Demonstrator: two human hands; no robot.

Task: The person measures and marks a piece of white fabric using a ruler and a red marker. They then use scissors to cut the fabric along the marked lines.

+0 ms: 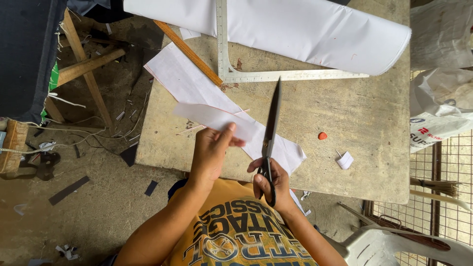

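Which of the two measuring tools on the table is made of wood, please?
The straight wooden ruler, lying diagonally on the white fabric left of the metal L-shaped square; the square is silvery and bent at a right angle.

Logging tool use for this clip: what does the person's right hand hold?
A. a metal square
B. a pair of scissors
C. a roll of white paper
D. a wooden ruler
B: the right hand grips the handles of the dark scissors, blades pointing away over the table, while the left hand holds a white paper strip.

Paper strip point(217, 120) on table point(345, 118), scissors point(270, 135) right of it, metal square point(276, 75) behind, paper roll point(305, 29) farthest back.
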